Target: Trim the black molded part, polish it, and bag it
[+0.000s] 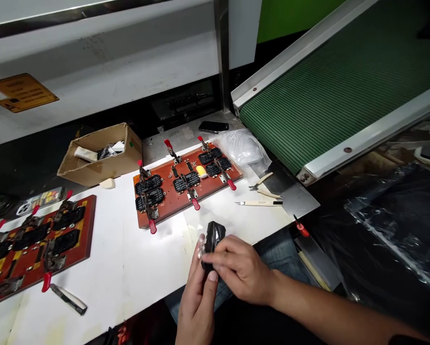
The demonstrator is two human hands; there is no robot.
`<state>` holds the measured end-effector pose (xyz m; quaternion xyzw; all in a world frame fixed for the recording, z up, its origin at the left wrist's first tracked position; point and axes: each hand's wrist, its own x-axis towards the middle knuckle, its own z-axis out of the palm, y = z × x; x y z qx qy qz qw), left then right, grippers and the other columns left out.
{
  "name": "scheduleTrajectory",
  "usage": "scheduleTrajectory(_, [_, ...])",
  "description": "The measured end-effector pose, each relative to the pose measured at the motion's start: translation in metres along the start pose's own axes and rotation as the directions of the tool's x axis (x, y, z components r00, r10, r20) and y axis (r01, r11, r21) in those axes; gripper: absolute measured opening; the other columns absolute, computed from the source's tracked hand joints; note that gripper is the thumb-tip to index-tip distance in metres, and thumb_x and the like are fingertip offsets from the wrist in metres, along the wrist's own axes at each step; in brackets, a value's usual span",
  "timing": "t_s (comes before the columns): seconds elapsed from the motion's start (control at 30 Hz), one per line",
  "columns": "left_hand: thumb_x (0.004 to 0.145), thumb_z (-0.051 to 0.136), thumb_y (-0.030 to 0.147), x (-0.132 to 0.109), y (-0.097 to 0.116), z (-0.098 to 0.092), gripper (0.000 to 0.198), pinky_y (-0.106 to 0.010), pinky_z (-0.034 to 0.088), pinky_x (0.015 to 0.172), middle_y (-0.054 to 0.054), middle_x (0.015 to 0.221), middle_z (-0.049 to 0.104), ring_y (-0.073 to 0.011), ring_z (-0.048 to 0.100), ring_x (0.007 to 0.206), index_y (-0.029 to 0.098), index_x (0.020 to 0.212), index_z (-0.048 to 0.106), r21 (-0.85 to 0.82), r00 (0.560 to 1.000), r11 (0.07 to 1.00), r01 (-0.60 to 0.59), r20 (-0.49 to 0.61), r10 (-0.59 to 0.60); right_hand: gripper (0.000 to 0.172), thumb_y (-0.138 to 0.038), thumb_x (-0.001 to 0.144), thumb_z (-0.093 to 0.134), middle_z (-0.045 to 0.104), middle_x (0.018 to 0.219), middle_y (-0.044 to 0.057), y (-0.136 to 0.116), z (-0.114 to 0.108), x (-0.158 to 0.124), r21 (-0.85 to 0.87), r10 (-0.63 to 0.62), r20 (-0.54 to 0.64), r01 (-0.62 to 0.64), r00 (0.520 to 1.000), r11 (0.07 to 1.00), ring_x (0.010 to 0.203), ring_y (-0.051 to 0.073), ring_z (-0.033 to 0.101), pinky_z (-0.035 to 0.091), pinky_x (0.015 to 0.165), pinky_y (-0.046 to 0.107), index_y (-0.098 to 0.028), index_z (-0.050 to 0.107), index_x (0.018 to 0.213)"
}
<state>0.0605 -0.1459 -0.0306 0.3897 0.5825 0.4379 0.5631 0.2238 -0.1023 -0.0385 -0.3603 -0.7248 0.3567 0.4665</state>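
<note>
A small glossy black plastic part [213, 238] is held upright over the front edge of the white table [128, 258]. My left hand [197, 299] cups it from below, thumb on its side. My right hand [240, 270] reaches in from the right and pinches the part's lower end with thumb and fingers. Just beyond the hands lies a red-brown clamp fixture [180, 201] holding several black parts under red-handled toggle clamps, with one small yellow piece [201, 171] on it.
A second red-brown fixture [87, 225] sits at the left, a utility knife [69, 299] before it. Tweezers [260, 182] and a craft knife [260, 203] lie right. A cardboard box [99, 167], a phone [213, 126], a plastic bag [241, 146] and a green conveyor [344, 91] stand behind.
</note>
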Motion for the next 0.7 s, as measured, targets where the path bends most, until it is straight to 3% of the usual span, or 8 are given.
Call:
scheduleTrajectory(0.13, [0.077,0.089,0.046,0.007,-0.002,-0.009,0.059,-0.048,0.036,0.129,-0.008,0.149,0.065,-0.0374,0.050,0.148,0.028,0.131,0.076,0.080,0.997,0.997,-0.011,-0.069,0.017,0.034,-0.016,0.099,0.057,0.075,0.103,0.010,-0.012,-0.003,0.000,0.133,-0.116,0.092,0.103,0.989,0.986,0.090,0.021,0.068,0.056,0.084,0.035,-0.022,0.073,0.128])
scheduleTrajectory(0.27, [0.085,0.081,0.054,0.008,0.000,-0.008,0.062,-0.050,0.039,0.126,-0.007,0.150,0.065,-0.0360,0.052,0.146,0.028,0.140,0.068,0.087,0.975,0.991,0.101,-0.207,-0.081,0.024,-0.025,0.099,0.062,0.074,0.095,0.007,-0.011,-0.004,-0.016,0.243,0.156,0.121,-0.182,0.980,0.953,0.083,0.017,0.068,0.055,0.076,0.029,-0.021,0.073,0.120])
scheduleTrajectory(0.3, [0.085,0.081,0.053,0.007,0.001,-0.007,0.066,-0.050,0.040,0.125,-0.008,0.152,0.063,-0.0355,0.052,0.146,0.029,0.144,0.065,0.056,0.970,0.993,0.107,-0.226,-0.092,0.020,-0.031,0.100,0.064,0.074,0.089,0.006,-0.007,-0.003,-0.021,0.297,0.261,0.162,-0.299,0.952,0.907,0.077,0.016,0.066,0.054,0.071,0.028,-0.020,0.074,0.113])
scheduleTrajectory(0.37, [0.081,0.085,0.050,0.004,0.005,-0.003,0.075,-0.044,0.047,0.120,-0.008,0.156,0.059,-0.0349,0.053,0.145,0.029,0.148,0.060,-0.020,0.970,0.995,0.094,-0.223,-0.096,0.032,-0.049,0.099,0.066,0.073,0.083,0.005,0.005,-0.002,-0.031,0.471,0.428,0.279,-0.511,0.860,0.719,0.067,0.014,0.063,0.050,0.061,0.025,-0.018,0.071,0.104])
scheduleTrajectory(0.47, [0.076,0.091,0.046,0.003,0.011,0.004,0.080,-0.031,0.061,0.101,-0.007,0.161,0.054,-0.0349,0.058,0.141,0.027,0.147,0.061,-0.051,0.981,0.992,0.113,-0.154,-0.120,0.049,-0.065,0.094,0.068,0.071,0.082,0.004,0.025,-0.001,-0.037,0.718,0.550,0.348,-0.593,0.759,0.364,0.063,0.012,0.060,0.044,0.052,0.021,-0.016,0.066,0.102])
scheduleTrajectory(0.53, [0.074,0.091,0.048,0.005,0.012,0.010,0.078,-0.029,0.065,0.091,-0.007,0.160,0.055,-0.0357,0.062,0.135,0.026,0.143,0.065,-0.046,0.979,0.988,0.149,-0.133,-0.154,0.044,-0.058,0.091,0.077,0.069,0.083,0.002,0.034,-0.006,-0.034,0.815,0.596,0.234,-0.489,0.768,0.310,0.069,0.012,0.062,0.049,0.060,0.021,-0.017,0.067,0.101])
scheduleTrajectory(0.63, [0.069,0.091,0.057,0.008,0.008,0.019,0.072,-0.038,0.066,0.090,-0.010,0.135,0.074,-0.0379,0.069,0.123,0.021,0.129,0.073,0.057,0.972,0.976,0.210,-0.114,-0.203,0.041,-0.047,0.086,0.086,0.072,0.102,0.003,0.038,-0.020,-0.026,0.837,0.558,0.082,-0.361,0.826,0.410,0.092,0.015,0.066,0.053,0.090,0.028,-0.018,0.070,0.110])
scheduleTrajectory(0.7, [0.073,0.086,0.062,0.010,0.005,0.026,0.065,-0.045,0.066,0.089,-0.010,0.113,0.080,-0.0370,0.074,0.111,0.020,0.122,0.075,0.208,0.972,0.951,0.229,-0.097,-0.213,0.050,-0.053,0.077,0.090,0.071,0.101,0.002,0.042,-0.030,-0.022,0.808,0.454,0.122,-0.354,0.882,0.471,0.092,0.015,0.065,0.052,0.092,0.028,-0.018,0.071,0.106])
